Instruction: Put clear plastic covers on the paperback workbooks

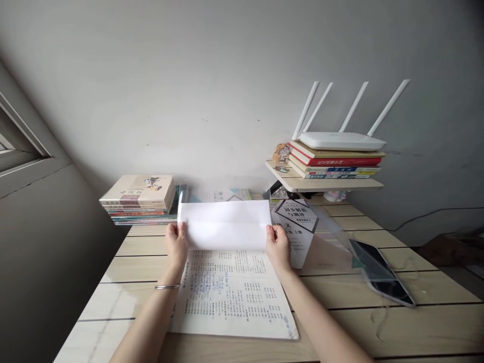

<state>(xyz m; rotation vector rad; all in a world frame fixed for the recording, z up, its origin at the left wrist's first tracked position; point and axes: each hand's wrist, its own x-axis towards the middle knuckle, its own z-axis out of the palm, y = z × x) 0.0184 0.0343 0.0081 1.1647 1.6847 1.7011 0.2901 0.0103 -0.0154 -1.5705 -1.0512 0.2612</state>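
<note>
A blank white sheet of paper is stretched level between my two hands, with a faint crease across it. Clear plastic film seems to stand up beyond its far edge. My left hand pinches the left edge between thumb and fingers. On the opposite edge, my right hand grips in the same way. Beneath and nearer to me lies a printed page with blue handwriting, flat on the table. The paper hides the page's far part.
Left of my hands sits a stack of books. A white-covered book lies to the right, beside clear plastic film and a dark tablet-like device. At the back right, a router rests on books on a small raised shelf.
</note>
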